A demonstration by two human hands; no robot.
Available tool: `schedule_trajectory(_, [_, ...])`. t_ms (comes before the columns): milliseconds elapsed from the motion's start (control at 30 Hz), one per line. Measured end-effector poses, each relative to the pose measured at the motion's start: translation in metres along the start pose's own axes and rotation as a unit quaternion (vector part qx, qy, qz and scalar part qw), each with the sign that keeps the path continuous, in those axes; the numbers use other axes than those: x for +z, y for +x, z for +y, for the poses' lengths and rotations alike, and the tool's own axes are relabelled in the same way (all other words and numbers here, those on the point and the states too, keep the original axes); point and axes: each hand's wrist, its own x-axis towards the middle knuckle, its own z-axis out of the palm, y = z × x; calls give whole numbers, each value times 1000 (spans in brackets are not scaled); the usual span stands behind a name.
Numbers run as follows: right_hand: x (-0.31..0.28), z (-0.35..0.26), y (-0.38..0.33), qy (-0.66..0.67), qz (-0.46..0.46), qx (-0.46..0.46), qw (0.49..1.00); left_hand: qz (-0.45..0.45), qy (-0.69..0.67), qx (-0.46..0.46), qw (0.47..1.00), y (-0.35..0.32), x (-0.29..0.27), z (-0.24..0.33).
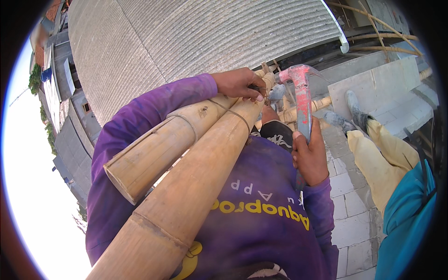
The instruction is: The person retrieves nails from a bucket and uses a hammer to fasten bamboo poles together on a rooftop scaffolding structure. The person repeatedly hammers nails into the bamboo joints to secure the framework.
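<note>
Two bamboo poles come up from the lower left, the long pole [172, 200] in front and a shorter, open-ended pole [163, 144] beside it. A thin tie [231, 111] crosses both. My left arm reaches over the shorter pole, and my left hand [240, 84] is closed around the bamboo near the far end, its fingertips curled by the tied joint. In my right hand [311, 158] is a claw hammer [303, 95] with worn red paint, gripped by its grey handle, head upward. The hammer is apart from the poles.
A corrugated grey roof [200, 37] spreads ahead, edged at right by a white strip [338, 25]. Another person in pale trousers [378, 161] and a teal top [408, 219] is close at right, on grey block paving [345, 210]. More bamboo [387, 35] crosses at the upper right.
</note>
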Motion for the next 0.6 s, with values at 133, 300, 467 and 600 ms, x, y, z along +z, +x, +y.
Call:
schedule_trajectory(133, [4, 11, 1, -15, -18, 2, 1000, 23, 15, -13, 1000, -1, -1, 0])
schedule_trajectory(300, [2, 9, -1, -4, -5, -10, 1000, 15, 6, -6, 1000, 1, -1, -1])
schedule_trajectory(467, [3, 4, -3, 39, 0, -9, 999, 8, 61, 35, 998, 6, -2, -1])
schedule_trajectory(600, [6, 6, -4, 32, 4, 5, 999, -2, 59, 35, 998, 6, -4, 2])
